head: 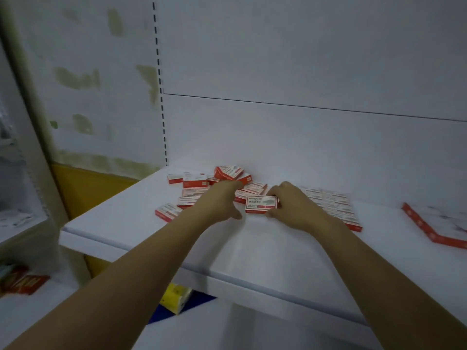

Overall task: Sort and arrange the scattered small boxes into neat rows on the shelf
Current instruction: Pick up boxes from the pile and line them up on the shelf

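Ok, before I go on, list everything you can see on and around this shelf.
shelf: one, white, centre.
scattered small boxes: about a dozen, red and white, jumbled at the shelf's back left.
arranged boxes: count unclear, red and white, flat rows right of the pile.
held box: one, red and white, between pile and rows.
flat carton: one, red-edged, shelf's far right.
red packet: one, lower shelf at left.
yellow packet: one, below the shelf.
left hand: fingers reach over the pile.
right hand: fingers pinch the held box.
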`<move>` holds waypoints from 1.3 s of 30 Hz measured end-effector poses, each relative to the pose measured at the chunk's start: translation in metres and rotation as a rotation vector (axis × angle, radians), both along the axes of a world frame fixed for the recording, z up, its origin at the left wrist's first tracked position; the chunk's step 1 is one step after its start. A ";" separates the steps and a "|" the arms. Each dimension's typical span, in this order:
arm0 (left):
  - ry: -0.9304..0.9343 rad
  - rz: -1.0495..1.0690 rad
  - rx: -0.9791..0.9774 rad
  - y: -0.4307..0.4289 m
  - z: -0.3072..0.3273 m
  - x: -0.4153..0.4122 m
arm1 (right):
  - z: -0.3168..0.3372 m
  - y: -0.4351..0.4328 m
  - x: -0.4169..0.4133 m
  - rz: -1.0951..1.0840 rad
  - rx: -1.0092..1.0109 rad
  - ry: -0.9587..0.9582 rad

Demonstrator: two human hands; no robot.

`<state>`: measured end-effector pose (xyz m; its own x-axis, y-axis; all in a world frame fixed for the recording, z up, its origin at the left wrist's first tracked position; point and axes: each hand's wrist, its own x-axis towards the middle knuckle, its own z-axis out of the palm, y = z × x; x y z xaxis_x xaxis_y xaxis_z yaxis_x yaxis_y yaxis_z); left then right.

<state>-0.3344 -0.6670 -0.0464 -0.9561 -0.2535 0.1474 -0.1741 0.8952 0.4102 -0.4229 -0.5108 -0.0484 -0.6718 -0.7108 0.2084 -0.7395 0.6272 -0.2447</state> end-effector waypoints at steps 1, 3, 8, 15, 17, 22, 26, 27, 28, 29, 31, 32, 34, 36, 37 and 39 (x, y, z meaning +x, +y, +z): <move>0.018 -0.026 -0.006 0.009 -0.001 -0.009 | -0.001 0.011 -0.004 -0.023 -0.042 -0.001; 0.095 -0.069 -0.005 0.027 -0.004 -0.027 | -0.002 0.032 -0.012 -0.063 -0.117 0.002; 0.312 -0.157 0.055 0.064 -0.012 -0.067 | -0.003 0.073 -0.031 -0.135 -0.291 0.044; 0.417 -0.198 0.245 0.093 -0.026 -0.101 | -0.013 0.096 -0.052 -0.210 -0.456 0.108; 0.470 -0.186 0.324 0.096 -0.027 -0.107 | -0.014 0.096 -0.057 -0.216 -0.496 0.114; 0.524 -0.181 0.437 0.092 -0.034 -0.112 | -0.027 0.088 -0.057 -0.248 -0.631 0.053; 0.526 -0.200 0.488 0.087 -0.035 -0.111 | -0.027 0.087 -0.057 -0.234 -0.617 0.055; 0.518 -0.209 0.500 0.086 -0.035 -0.110 | -0.026 0.087 -0.057 -0.228 -0.613 0.055; 0.510 -0.219 0.521 0.086 -0.034 -0.109 | -0.026 0.088 -0.058 -0.225 -0.607 0.052; 0.505 -0.227 0.548 0.085 -0.033 -0.109 | -0.026 0.088 -0.059 -0.224 -0.603 0.040; 0.501 -0.245 0.607 0.083 -0.030 -0.109 | -0.025 0.092 -0.060 -0.237 -0.630 -0.035; 0.492 -0.253 0.648 0.082 -0.028 -0.110 | -0.023 0.094 -0.060 -0.250 -0.660 -0.101; 0.449 -0.252 0.784 0.080 -0.024 -0.108 | -0.021 0.100 -0.060 -0.260 -0.739 -0.258; 0.392 -0.222 0.897 0.079 -0.021 -0.105 | -0.019 0.104 -0.059 -0.258 -0.796 -0.376; 0.358 -0.202 0.924 0.079 -0.021 -0.104 | -0.019 0.104 -0.058 -0.263 -0.817 -0.412; 0.268 -0.183 0.966 0.077 -0.022 -0.104 | -0.018 0.102 -0.057 -0.282 -0.864 -0.466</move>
<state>-0.4386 -0.5897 -0.0681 -0.9578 -0.2303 0.1721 0.1359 0.1649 0.9769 -0.4804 -0.4089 -0.0663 -0.9367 -0.2451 0.2502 -0.3080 0.2363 -0.9216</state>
